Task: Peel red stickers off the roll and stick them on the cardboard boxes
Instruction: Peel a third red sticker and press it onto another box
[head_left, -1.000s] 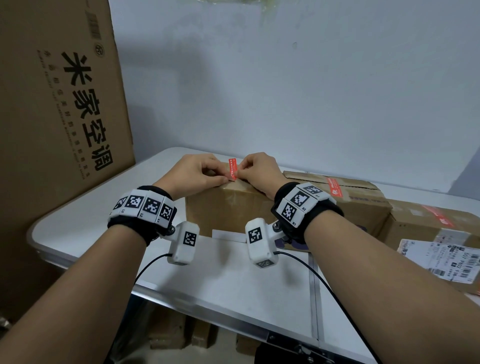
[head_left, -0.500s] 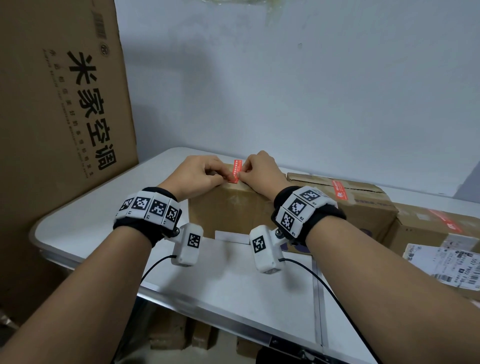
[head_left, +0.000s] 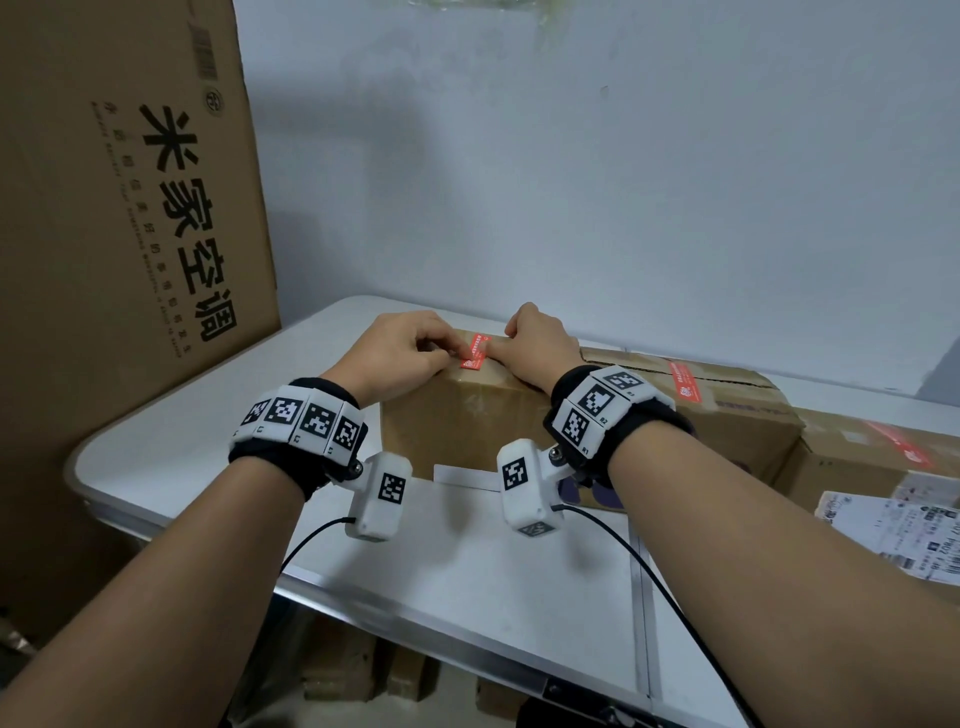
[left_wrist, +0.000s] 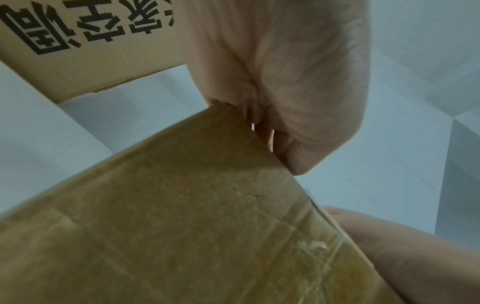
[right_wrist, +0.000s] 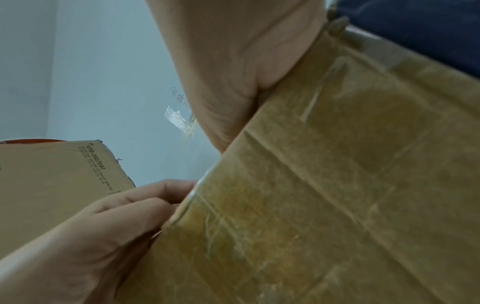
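A small red sticker (head_left: 475, 353) lies flat on top of a brown cardboard box (head_left: 467, 426), near its front edge. My left hand (head_left: 447, 354) has curled fingers, with thumb and forefinger tips holding the sticker's left edge. My right hand (head_left: 500, 347) is curled the same way on the right edge. Both wrist views show only the box's taped front face (left_wrist: 182, 216) (right_wrist: 337, 185) and the heels of the hands; the sticker is hidden there. No sticker roll is in view.
Two more cardboard boxes (head_left: 727, 410) (head_left: 883, 467) stand to the right, each with a red sticker (head_left: 684, 385). A tall printed carton (head_left: 130, 234) stands at the left. A white sheet (head_left: 462, 475) lies before the box. The white table's (head_left: 467, 582) near edge is close.
The sticker was held upright between both hands above the box edge. It has come down and forward and now lies flat on the box top.
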